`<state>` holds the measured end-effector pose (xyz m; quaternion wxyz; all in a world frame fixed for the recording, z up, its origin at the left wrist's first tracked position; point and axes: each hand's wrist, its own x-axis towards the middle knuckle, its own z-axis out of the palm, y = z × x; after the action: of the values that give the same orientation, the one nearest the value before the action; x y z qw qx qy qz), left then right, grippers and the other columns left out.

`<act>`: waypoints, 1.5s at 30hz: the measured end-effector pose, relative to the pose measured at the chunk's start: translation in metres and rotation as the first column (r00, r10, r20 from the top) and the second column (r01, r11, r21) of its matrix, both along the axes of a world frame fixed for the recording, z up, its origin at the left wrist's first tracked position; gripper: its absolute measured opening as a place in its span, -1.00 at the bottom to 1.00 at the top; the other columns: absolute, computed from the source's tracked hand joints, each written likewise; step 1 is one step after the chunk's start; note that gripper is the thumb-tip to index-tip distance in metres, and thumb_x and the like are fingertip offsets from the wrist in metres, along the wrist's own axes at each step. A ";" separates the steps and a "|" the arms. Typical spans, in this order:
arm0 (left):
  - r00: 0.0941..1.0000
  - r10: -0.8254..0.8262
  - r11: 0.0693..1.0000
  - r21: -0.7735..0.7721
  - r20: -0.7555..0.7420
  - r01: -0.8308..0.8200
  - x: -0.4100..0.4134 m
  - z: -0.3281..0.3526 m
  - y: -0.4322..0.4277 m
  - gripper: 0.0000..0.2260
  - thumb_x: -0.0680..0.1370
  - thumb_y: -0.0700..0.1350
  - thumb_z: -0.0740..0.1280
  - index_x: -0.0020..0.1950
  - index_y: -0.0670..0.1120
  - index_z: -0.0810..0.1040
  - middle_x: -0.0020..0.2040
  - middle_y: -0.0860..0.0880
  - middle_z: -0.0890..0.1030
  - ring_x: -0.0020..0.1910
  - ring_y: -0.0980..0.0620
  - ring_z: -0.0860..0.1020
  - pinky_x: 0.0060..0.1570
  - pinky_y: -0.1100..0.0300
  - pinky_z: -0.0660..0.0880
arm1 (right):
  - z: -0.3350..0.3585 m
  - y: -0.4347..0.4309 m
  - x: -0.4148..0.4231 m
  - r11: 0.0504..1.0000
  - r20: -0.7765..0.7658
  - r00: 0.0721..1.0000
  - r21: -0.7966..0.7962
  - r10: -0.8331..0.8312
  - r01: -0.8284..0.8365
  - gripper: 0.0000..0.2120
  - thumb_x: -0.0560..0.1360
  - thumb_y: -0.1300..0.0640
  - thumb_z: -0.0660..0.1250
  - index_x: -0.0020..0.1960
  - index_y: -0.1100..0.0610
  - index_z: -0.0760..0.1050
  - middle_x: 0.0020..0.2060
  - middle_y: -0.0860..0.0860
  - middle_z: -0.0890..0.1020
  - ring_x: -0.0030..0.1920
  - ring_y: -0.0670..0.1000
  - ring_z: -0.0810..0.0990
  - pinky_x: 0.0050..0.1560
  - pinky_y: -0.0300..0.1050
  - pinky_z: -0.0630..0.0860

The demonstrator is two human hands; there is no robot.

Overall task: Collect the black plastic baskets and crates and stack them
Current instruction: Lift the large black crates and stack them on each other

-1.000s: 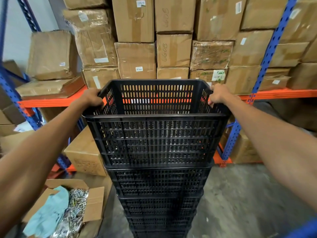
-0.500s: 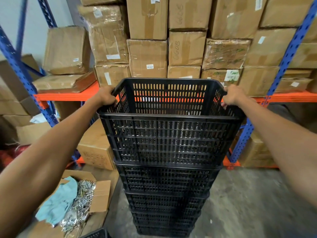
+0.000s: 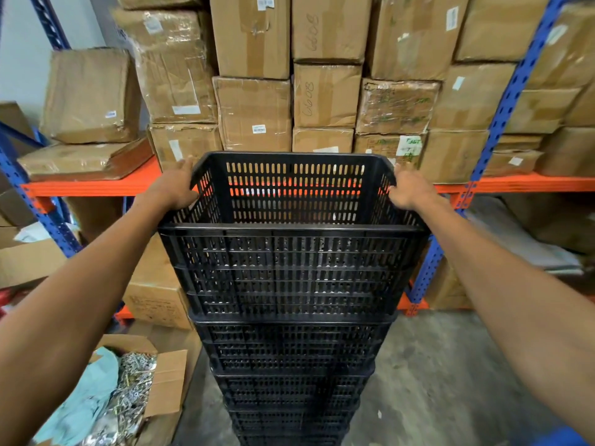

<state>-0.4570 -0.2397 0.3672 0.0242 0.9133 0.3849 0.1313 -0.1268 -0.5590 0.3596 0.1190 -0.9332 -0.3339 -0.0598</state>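
Note:
A tall stack of black slotted plastic crates [image 3: 289,355] stands on the floor in front of me. The top crate [image 3: 291,268] sits nested on the stack, empty inside. My left hand [image 3: 175,186] lies against its left rim near the far corner, fingers stretched along the outside. Mirroring it, my right hand [image 3: 409,188] rests on the right rim, fingers also fairly straight. Both arms reach forward on either side of the crate.
Blue and orange shelving [image 3: 492,123] packed with cardboard boxes [image 3: 254,114] stands right behind the stack. An open carton [image 3: 164,378] with metal hardware and a teal cloth lies on the floor at lower left. Bare concrete floor [image 3: 450,381] shows to the right.
The view has shifted so the stack sits further right and slightly lower. Both hands' fingers have loosened from a curled grip on the top crate's rim to lying straighter along it.

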 end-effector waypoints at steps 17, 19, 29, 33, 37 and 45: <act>0.995 -0.102 0.965 -0.244 -0.003 0.099 0.012 -0.016 0.026 -0.33 0.63 -0.09 0.17 0.58 -0.13 -0.21 0.60 -0.10 -0.19 0.57 -0.06 -0.26 0.54 0.00 -0.18 | -0.015 0.005 0.017 0.988 -0.074 0.991 -0.101 0.108 -0.115 -0.21 0.58 -0.17 0.11 0.56 0.29 -0.12 0.58 0.15 -0.09 0.58 0.12 -0.17 0.56 -0.01 -0.08; 0.996 -0.093 0.969 -0.228 -0.001 0.091 0.010 -0.017 0.021 -0.30 0.62 -0.07 0.18 0.58 -0.14 -0.21 0.60 -0.11 -0.18 0.57 -0.06 -0.24 0.55 -0.02 -0.16 | -0.011 0.004 0.014 0.986 -0.083 0.990 -0.111 0.112 -0.121 -0.19 0.58 -0.19 0.12 0.57 0.28 -0.13 0.58 0.15 -0.10 0.58 0.12 -0.17 0.56 0.00 -0.09; 0.988 -0.085 0.975 -0.196 0.130 0.109 -0.025 0.014 -0.012 -0.56 0.56 -0.03 0.30 0.43 -0.08 0.39 0.34 -0.21 0.51 0.34 -0.22 0.45 0.30 0.01 0.34 | 0.038 0.021 -0.055 0.996 -0.018 0.997 -0.026 0.081 -0.081 -0.39 0.56 -0.23 0.06 0.36 0.23 0.39 0.32 0.21 0.49 0.36 0.24 0.39 0.31 0.15 0.39; 0.997 0.048 0.991 -0.127 0.061 -0.039 -0.070 0.041 -0.016 -0.48 0.56 -0.03 0.31 0.49 -0.12 0.32 0.46 -0.21 0.37 0.46 -0.18 0.33 0.39 0.07 0.26 | 0.074 0.088 -0.145 0.939 -0.063 0.954 0.209 0.292 -0.273 -0.54 0.59 -0.09 0.13 0.29 0.22 0.48 0.19 0.17 0.60 0.18 0.17 0.57 0.19 0.04 0.45; 0.984 0.179 0.970 -0.174 0.024 -0.172 -0.167 0.051 -0.006 -0.53 0.49 0.06 0.30 0.33 -0.13 0.53 0.33 -0.19 0.54 0.35 -0.17 0.47 0.29 0.08 0.37 | 0.093 0.158 -0.264 0.836 0.009 0.875 0.291 0.484 -0.465 -0.64 0.55 -0.03 0.21 0.14 0.21 0.55 -0.10 0.11 0.62 0.07 0.18 0.61 0.03 -0.03 0.52; 0.882 0.471 0.844 -0.271 -0.036 -0.462 -0.382 -0.037 0.001 -0.59 0.50 0.05 0.27 0.22 -0.17 0.60 0.21 -0.21 0.62 0.21 -0.16 0.57 0.13 0.11 0.45 | 0.017 0.238 -0.486 0.625 -0.005 0.643 0.243 0.765 -0.742 -0.54 0.41 -0.07 0.18 0.23 0.07 0.55 0.07 0.11 0.67 0.15 0.18 0.60 0.07 0.06 0.57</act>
<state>-0.8394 -0.2389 0.3301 0.1229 0.7780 0.6090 0.0939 -0.6130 -0.3206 0.3764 0.2525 -0.6900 -0.6782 0.0096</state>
